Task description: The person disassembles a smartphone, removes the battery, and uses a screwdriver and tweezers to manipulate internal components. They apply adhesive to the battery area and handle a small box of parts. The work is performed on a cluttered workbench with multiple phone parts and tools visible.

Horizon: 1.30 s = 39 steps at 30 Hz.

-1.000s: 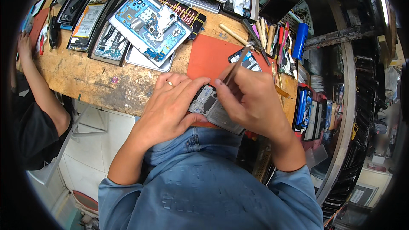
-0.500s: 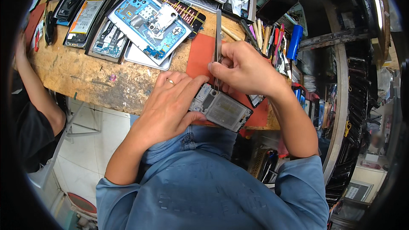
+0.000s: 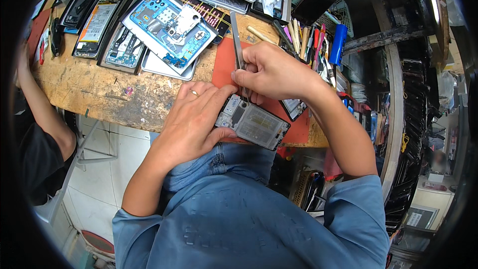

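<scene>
My left hand (image 3: pixel 189 122) is closed on the upper end of an opened phone frame (image 3: pixel 260 126), thumb along the near edge and fingers along the far one. The frame is grey and lies tilted at the table's near edge. In my right hand (image 3: pixel 276 72) is a pair of long metal tweezers (image 3: pixel 236 35), pinched between thumb and fingers. Its tips point down at the frame's upper part, close to a small round hole; whether they grip anything is too small to tell. Under the work lies an orange-red mat (image 3: pixel 223 64). Another phone part (image 3: pixel 295 109) lies just beyond the frame, partly hidden.
Stacked phone boards and a white tablet-like panel (image 3: pixel 209 45) stand at the back left, beside opened phones (image 3: pixel 94 29). Pens and tools (image 3: pixel 311 45) and a blue cylinder (image 3: pixel 338 45) crowd the right. A co-worker's arm (image 3: pixel 45 109) is at the far left.
My right hand has shifted slightly left, and the tweezers now lean further left at the top. The left hand keeps its hold on the phone frame. The whole view has shifted a little.
</scene>
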Tool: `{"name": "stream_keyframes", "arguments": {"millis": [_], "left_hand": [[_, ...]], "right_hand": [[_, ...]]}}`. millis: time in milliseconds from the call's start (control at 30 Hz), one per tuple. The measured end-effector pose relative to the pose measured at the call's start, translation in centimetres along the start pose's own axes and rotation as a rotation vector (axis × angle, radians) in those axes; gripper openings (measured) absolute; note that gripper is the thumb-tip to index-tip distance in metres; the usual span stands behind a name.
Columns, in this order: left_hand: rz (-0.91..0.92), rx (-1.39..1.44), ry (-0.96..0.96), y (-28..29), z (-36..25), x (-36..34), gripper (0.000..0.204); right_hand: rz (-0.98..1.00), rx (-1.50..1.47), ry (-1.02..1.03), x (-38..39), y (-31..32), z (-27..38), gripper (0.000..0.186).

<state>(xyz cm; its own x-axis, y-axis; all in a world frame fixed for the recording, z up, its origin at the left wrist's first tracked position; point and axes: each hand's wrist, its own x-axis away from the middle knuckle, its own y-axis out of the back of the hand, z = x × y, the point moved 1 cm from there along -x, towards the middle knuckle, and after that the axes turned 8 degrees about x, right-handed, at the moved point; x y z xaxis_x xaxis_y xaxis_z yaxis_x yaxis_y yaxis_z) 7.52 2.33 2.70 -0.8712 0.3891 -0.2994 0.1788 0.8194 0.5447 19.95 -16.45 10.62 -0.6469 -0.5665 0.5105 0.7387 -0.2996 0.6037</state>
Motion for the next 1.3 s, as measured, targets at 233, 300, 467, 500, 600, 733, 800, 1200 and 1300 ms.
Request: {"name": "stream_keyframes", "arguments": {"millis": [233, 300, 467, 500, 600, 733, 800, 1200, 1300], "left_hand": [[-0.001, -0.010, -0.013, -0.1, 0.0, 0.0, 0.084], [-0.003, -0.013, -0.017, -0.1, 0.0, 0.0, 0.084], [-0.015, -0.015, -0.016, -0.2, -0.1, 0.2, 0.083], [-0.009, -0.016, -0.014, -0.2, 0.0, 0.2, 0.083], [0.014, -0.018, -0.018, -0.1, 0.2, 0.0, 0.083], [0.018, -0.018, -0.020, -0.1, 0.0, -0.1, 0.083], [0.013, -0.023, -0.021, 0.0, 0.0, -0.1, 0.083], [0.037, -0.028, -0.018, 0.1, -0.3, -0.2, 0.083], [0.016, -0.040, -0.029, -0.1, -0.1, -0.1, 0.084]], "right_hand": [[0.030, -0.156, -0.071, 0.0, 0.0, -0.9, 0.024], [-0.042, -0.150, -0.065, 0.4, -0.6, -1.1, 0.023], [-0.295, 0.345, 0.349, 2.3, -1.4, -0.8, 0.022], [-0.314, 0.384, 0.362, 2.1, -1.3, -1.0, 0.021], [-0.041, 0.027, 0.040, 0.0, -0.5, -0.7, 0.026], [0.082, -0.033, -0.057, -0.5, 0.1, -0.4, 0.028], [0.062, 0.002, -0.048, -0.3, 0.1, -0.3, 0.028], [-0.046, -0.020, 0.123, 0.8, -1.2, -3.5, 0.026], [-0.038, -0.253, 0.101, 1.3, -1.4, -3.6, 0.022]]}}
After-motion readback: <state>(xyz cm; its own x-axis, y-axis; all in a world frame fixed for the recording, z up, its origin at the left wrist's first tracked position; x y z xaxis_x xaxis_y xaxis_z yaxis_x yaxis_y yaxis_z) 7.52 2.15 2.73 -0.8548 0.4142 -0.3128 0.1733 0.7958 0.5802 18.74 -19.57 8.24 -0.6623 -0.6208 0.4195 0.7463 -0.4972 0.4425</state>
